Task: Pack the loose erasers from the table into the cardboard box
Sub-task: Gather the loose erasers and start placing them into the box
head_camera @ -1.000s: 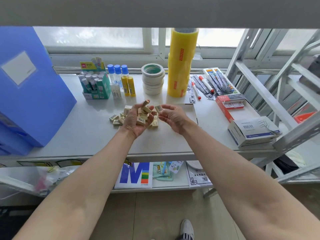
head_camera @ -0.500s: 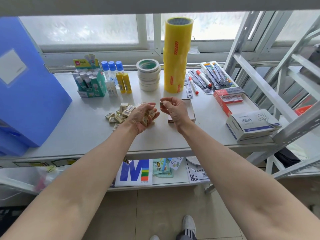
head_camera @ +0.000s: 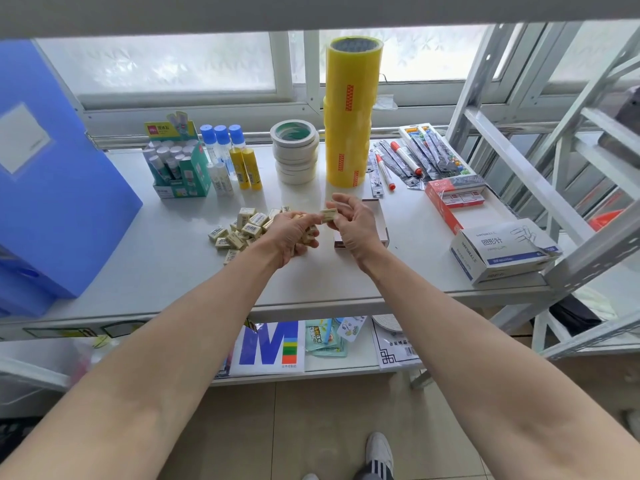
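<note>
From my head view, my left hand point(head_camera: 289, 233) is curled around a small clutch of erasers, knuckles up, so I have a supply close by and need not reach back to the pile each time. My right hand point(head_camera: 353, 221) pinches a single eraser point(head_camera: 329, 214) between thumb and fingertips, held flat with its label showing, I think so it can go in squarely. The cardboard box point(head_camera: 375, 220) sits on the surface directly beneath and behind my right hand, mostly hidden by it, so I cannot tell how full it is. The loose erasers point(head_camera: 242, 228) lie scattered in a heap just left of my left hand, near enough to scoop more. Behind them stand the glue sticks point(head_camera: 180, 168), masking tape rolls point(head_camera: 295, 152) and the tall yellow tape stack point(head_camera: 349, 112), well clear of where I am working.
</note>
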`<state>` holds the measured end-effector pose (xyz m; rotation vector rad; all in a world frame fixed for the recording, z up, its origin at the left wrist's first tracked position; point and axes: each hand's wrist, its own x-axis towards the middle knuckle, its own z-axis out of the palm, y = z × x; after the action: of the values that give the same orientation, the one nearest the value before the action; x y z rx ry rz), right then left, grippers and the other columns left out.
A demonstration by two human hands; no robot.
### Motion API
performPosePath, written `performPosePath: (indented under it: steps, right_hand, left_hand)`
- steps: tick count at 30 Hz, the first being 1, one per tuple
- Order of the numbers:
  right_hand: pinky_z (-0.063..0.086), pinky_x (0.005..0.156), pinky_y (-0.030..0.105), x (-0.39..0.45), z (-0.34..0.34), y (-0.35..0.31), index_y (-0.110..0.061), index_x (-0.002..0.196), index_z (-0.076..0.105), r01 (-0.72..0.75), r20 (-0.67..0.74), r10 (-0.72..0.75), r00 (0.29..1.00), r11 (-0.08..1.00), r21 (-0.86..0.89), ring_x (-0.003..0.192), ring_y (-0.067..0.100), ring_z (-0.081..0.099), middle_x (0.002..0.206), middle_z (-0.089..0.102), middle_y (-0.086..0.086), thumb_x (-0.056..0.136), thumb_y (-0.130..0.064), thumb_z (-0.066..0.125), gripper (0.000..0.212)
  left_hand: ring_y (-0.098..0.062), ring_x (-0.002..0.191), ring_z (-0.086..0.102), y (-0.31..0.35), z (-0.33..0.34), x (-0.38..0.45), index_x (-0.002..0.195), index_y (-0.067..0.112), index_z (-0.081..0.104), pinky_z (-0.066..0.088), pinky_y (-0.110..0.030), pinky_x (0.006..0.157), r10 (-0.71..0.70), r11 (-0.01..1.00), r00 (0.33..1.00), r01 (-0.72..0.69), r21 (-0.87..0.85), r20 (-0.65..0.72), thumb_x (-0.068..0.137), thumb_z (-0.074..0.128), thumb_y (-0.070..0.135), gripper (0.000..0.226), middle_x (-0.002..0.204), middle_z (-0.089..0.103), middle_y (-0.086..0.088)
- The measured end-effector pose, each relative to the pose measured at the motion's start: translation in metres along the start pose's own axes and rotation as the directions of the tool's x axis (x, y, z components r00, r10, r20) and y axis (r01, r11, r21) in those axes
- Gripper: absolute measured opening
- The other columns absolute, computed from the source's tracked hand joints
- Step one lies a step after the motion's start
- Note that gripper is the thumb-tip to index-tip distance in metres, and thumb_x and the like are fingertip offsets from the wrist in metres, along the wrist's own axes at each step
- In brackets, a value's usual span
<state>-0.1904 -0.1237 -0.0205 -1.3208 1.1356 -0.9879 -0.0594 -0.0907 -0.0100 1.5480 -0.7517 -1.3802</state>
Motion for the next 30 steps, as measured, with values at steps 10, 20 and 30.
performPosePath:
  steps: [10, 20, 30]
  right_hand:
    - [0.058, 0.087, 0.038, 0.005, -0.008, 0.005, -0.011, 0.107, 0.067, -0.052, -0.068, 0.050, 0.996, 0.998, -0.027, 0.091, 0.023, 0.070, 0.101, 0.070, 0.011, 0.086, -0.006, 0.065, 0.022]
    - [0.053, 0.073, 0.018, 0.003, -0.018, -0.006, -0.007, 0.125, 0.059, -0.023, 0.022, 0.022, 1.000, 0.999, 0.047, 0.084, 0.012, 0.067, 0.108, 0.070, 0.011, 0.092, 0.004, 0.053, 0.036]
    - [0.054, 0.081, 0.031, 0.003, -0.021, -0.002, -0.012, 0.112, 0.065, 0.133, 0.015, -0.143, 0.990, 0.879, -0.458, 0.089, 0.017, 0.065, 0.111, 0.064, 0.007, 0.089, -0.026, 0.066, 0.028]
  left_hand:
    - [-0.014, 0.046, 0.058, 0.000, 0.005, 0.005, 0.089, 0.012, 0.058, 0.024, -0.017, 0.036, 0.013, 1.000, 1.000, -0.013, -0.020, 0.001, 0.084, 0.074, 0.017, 0.017, 0.066, 0.057, -0.005]
    - [-0.012, 0.058, 0.060, 0.006, 0.013, -0.002, 0.109, 0.008, 0.068, 0.028, -0.016, 0.038, -0.072, 0.988, 0.973, 0.041, 0.147, 0.218, 0.085, 0.073, 0.032, 0.034, 0.067, 0.059, 0.000]
    - [-0.011, 0.046, 0.058, 0.009, 0.024, 0.007, 0.103, 0.008, 0.067, 0.024, -0.015, 0.034, -0.044, 0.998, 0.999, 0.043, 0.038, 0.011, 0.086, 0.070, 0.024, 0.024, 0.058, 0.052, 0.002]
